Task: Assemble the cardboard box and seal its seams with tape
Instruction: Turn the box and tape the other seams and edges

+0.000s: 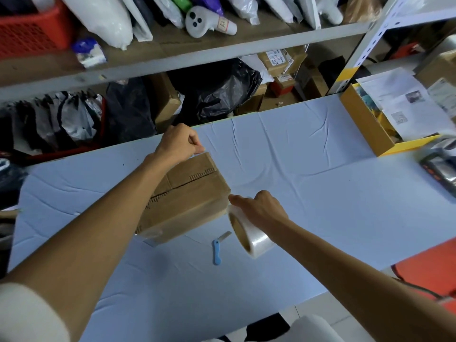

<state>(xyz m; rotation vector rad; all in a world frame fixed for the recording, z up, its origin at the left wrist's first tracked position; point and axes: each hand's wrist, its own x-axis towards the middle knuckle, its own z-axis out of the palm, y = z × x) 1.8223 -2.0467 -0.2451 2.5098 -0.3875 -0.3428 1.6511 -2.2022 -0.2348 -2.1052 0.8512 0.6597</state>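
**Holding tape at both ends of a light box**

Left fingers (pixel 195 142) are curled tight, thumb against forefinger, pinching what looks like the free end of the tape (pixel 200 151) at the box's far top edge (the film is clear and too thin to make out with certainty). The left hand (pixel 179 144) sits knuckles-up over that corner, with the wrist straight and the forearm reaching long across the top of the box. Its pale sleeve (pixel 29 314) is pushed back near the elbow.

Right fingers (pixel 236 199) are wrapped over the rim of the roll (pixel 249 236), one of them stretched toward the box's near right corner. The right hand (pixel 261 208) grips from above. The roll hangs tilted just beside the box, its core facing left, and the arm comes in low from the right.

The box (pixel 190 196) lies on the blue-covered table (pixel 308 169) between the two hands. Its top flaps are folded in, but a dark gap still shows along the seam. It looks empty and therefore light, so it would probably slide or tip if the tape were pulled hard. The corrugated walls are stiff at the corners and softer mid-flap. Pressing down near an edge seems the safest way to steady it. The film is sticky and likely to fold onto itself, so it wants steady tension.

A blue knife (pixel 217 251) lies on the table near the roll.
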